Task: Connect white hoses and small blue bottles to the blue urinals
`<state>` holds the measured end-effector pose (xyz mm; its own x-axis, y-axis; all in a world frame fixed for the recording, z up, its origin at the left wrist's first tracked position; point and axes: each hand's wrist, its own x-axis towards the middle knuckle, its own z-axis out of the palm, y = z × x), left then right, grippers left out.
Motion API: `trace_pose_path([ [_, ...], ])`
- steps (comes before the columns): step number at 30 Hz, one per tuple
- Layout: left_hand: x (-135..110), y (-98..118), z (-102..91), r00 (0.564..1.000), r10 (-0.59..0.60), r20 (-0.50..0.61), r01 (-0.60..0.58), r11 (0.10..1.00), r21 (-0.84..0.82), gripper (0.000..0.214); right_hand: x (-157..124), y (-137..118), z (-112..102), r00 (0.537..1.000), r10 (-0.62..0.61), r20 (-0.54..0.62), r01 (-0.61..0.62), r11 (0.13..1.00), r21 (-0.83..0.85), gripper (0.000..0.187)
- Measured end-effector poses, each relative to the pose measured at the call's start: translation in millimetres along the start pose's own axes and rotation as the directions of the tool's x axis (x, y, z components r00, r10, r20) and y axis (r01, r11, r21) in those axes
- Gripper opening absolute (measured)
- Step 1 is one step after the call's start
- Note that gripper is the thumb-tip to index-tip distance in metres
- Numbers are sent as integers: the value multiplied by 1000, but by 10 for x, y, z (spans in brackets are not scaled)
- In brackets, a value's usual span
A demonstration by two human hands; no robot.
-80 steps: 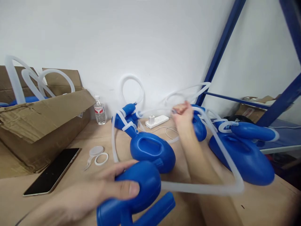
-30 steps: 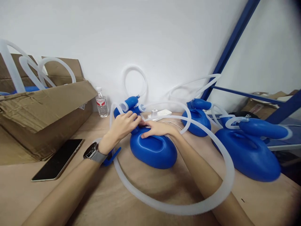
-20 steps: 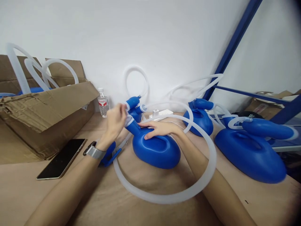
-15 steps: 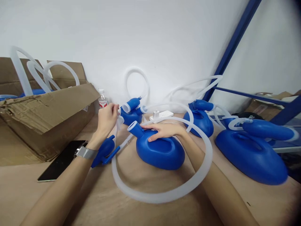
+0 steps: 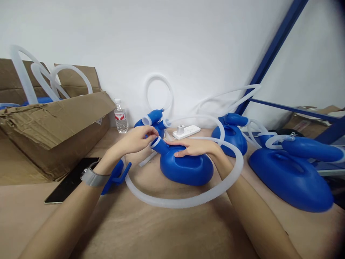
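Note:
A blue urinal bottle (image 5: 185,174) lies on the table with its neck pointing up and left. My right hand (image 5: 192,148) grips it from above around the handle, thumb on the near side. At the white-rimmed mouth of the neck is my left hand (image 5: 140,139), its fingers bent together; what they hold, if anything, is hidden. A translucent corrugated hose (image 5: 183,202) loops in front of the bottle and over my right forearm. Beside my left wrist lies a blue part with a lever-like arm (image 5: 118,176), partly covered. A short clear tube (image 5: 147,160) rests left of the bottle.
On the left stands an open cardboard box (image 5: 61,126) with hoses rising from it, beside a phone (image 5: 70,180). A water bottle (image 5: 120,117) and a power strip (image 5: 187,132) are by the wall. More blue urinal bottles (image 5: 289,180) line the right, near a blue metal frame (image 5: 272,54).
My left hand has moved right and down, from beside the bottle to its mouth. The hose loop's front has risen in view. My right hand keeps its grip.

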<state>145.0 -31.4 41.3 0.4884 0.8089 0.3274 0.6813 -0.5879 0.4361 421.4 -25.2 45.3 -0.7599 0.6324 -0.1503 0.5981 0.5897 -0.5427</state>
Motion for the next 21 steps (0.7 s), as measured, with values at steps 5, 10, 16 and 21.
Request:
trace_pose_path([
  [5,-31,233,-18,963,-247,106,261,953,-156,55,64,-224,120,988,81,-128,-93,992,-90,62],
  [10,-10,248,29,963,-253,98,258,965,-48,36,223,-539,394,922,161,-354,-253,939,-233,56],
  [16,3,247,55,976,-174,130,178,984,-21,42,386,-472,557,850,115,-514,-350,852,-389,59],
  [21,22,179,19,977,-101,190,121,988,-98,47,413,-486,583,842,122,-526,-384,820,-424,50],
])
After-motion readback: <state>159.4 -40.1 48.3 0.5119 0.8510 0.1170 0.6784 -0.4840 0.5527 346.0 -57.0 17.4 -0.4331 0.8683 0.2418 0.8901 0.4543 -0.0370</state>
